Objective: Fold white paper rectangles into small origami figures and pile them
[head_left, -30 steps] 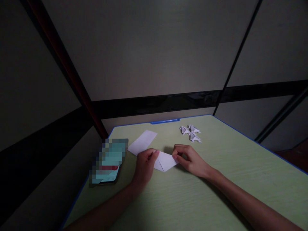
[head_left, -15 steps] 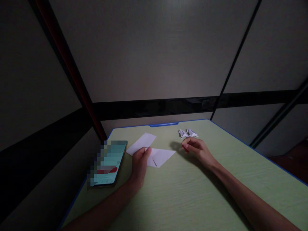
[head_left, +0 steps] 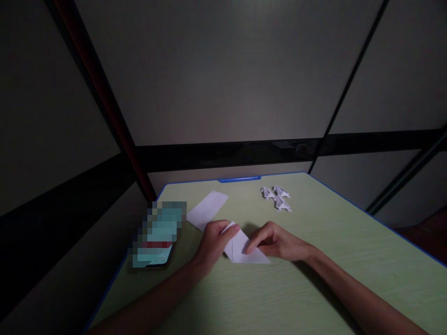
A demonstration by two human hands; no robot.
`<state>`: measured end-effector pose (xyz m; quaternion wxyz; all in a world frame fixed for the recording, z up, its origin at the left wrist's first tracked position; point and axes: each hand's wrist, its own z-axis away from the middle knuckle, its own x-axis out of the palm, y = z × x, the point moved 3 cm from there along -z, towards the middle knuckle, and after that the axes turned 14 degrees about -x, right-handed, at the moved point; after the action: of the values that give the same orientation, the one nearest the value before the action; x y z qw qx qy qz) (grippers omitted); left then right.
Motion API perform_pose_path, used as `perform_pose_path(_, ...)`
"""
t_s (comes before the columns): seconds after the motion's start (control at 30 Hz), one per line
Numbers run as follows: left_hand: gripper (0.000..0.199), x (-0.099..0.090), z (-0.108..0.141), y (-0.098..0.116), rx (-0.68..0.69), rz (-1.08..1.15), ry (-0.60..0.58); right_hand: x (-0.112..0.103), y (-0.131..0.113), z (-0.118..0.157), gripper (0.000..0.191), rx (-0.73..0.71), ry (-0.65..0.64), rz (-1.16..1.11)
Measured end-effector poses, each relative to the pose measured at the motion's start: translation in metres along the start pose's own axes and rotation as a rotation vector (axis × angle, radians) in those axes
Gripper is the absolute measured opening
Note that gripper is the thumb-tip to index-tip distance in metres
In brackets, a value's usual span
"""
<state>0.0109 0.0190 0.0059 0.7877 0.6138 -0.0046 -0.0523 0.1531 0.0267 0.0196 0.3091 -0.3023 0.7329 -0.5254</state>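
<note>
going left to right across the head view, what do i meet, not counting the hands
phone → loose sheet → folded paper → paper figures

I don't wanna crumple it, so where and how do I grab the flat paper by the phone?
Probably pinch the flat paper at its far end, from the right: the left hand crowds its near end, the phone its left corner.
</note>
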Motion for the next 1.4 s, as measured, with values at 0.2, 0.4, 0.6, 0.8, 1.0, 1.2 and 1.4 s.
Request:
perform_pose_path(0.2,0.029,0.004,-0.002,-0.003,0.033,-0.082,-0.062,0.000,0.003,-0.002,0.017,-0.023,-0.056,0.032)
perform_pose_path(0.4,0.027,0.005,-0.005,-0.006,0.026,-0.047,-0.063,-0.004,0.006,-0.005,0.026,-0.078,0.103,0.075)
perform_pose_path(0.6,0.021,0.007,-0.004,-0.004,0.022,-0.024,-0.121,-0.009,0.009,-0.006,0.033,-0.012,0.259,0.138)
perform_pose_path(0.8,0.024,0.007,-0.005,-0.004,0.046,-0.027,-0.130,-0.007,0.009,-0.006,0.034,-0.010,0.333,0.187)
perform_pose_path(1.0,0.022,0.008,-0.002,-0.002,0.023,0.006,-0.173,-0.006,0.008,-0.005,0.033,-0.005,0.345,0.232)
perform_pose_path(1.2,0.021,0.010,0.000,-0.001,-0.016,0.002,-0.237,-0.003,0.007,-0.004,0.032,-0.006,0.308,0.262)
perform_pose_path(1.4,0.027,0.012,-0.003,-0.003,0.035,-0.096,-0.204,-0.001,0.007,-0.003,0.030,0.004,0.260,0.297)
